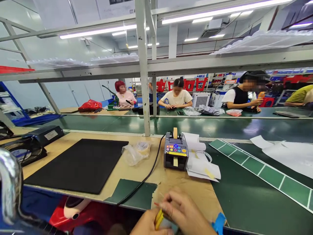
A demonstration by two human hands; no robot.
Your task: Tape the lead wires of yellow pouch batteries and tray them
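Observation:
At the front edge of the table, my left hand (146, 223) is closed around a narrow yellow object (159, 219), whose kind I cannot make out. Close against it, my right hand (179, 209) is bent with its fingers pinched together. A thin red tip (156, 204) sticks out by the right fingertips; what it belongs to is hidden. Beyond both hands stands a grey automatic tape dispenser (176, 150), its display lit and a short piece of tape (175, 161) poking from its front slot.
A black foam sheet (80, 164) lies at left, near a bagged tape roll (142, 147). White papers (204, 168) sit beside the dispenser, whose black cable (144, 179) crosses the table. A long strip with green panels (254, 164) lies right. An upright post (143, 81) rises behind; co-workers sit opposite.

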